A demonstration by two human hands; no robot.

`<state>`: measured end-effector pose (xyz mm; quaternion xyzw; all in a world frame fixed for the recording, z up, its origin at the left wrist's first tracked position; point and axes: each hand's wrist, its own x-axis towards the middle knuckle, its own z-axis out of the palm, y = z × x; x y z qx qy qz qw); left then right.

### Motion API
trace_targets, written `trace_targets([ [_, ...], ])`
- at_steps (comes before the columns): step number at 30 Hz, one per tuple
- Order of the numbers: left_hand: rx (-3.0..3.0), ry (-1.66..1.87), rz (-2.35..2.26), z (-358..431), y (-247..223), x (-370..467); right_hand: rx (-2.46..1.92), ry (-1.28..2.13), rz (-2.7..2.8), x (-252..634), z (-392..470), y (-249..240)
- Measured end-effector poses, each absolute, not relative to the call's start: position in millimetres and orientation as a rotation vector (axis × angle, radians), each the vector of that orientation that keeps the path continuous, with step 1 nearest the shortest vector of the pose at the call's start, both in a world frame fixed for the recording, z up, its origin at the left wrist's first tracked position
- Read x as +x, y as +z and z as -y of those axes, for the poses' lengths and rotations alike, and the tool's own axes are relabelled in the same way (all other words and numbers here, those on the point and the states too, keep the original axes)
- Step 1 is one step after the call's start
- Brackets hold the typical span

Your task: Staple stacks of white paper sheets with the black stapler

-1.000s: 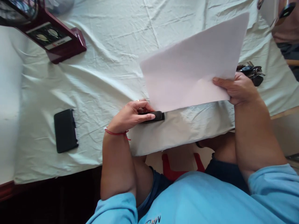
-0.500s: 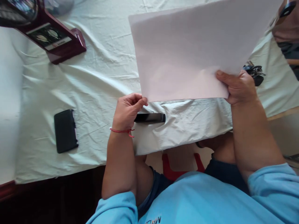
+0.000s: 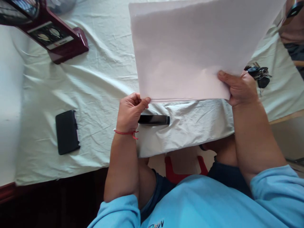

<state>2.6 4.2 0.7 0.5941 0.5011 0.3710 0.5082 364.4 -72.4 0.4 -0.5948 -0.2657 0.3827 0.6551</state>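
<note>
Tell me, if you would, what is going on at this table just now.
A person in a blue shirt is holding white paper sheets over a cloth-covered table. The left hand pinches the near left corner, and the right hand grips the near right corner, thumb on top. A narrow black object, perhaps a stapler, lies on the cloth, partly hidden by the left hand. Keys lie by the right hand, and a flat black case lies farther left.
</note>
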Motion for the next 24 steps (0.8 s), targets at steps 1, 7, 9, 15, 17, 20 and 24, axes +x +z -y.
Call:
trace_targets([
  [1,1.426,0.899,-1.22,-4,1,2,-1.36,0.868,0.606,364,72,0],
  [7,1.375,0.912,-1.263,-5,-5,1,-1.369,0.872,0.586,361,71,1],
  [9,1.351,0.965,-1.224,-6,-8,1,-1.338,0.878,0.58,362,70,0],
  [15,1.258,1.172,-1.121,-13,-21,2,-1.26,0.877,0.57,364,68,-11],
  [17,1.243,1.207,-1.115,-13,-24,2,-1.241,0.874,0.56,364,68,-13],
  [20,1.242,1.225,-1.109,-12,-25,2,-1.238,0.873,0.549,363,68,-13],
  [24,1.203,1.21,-1.137,-12,-25,4,-1.242,0.89,0.549,364,67,-15],
])
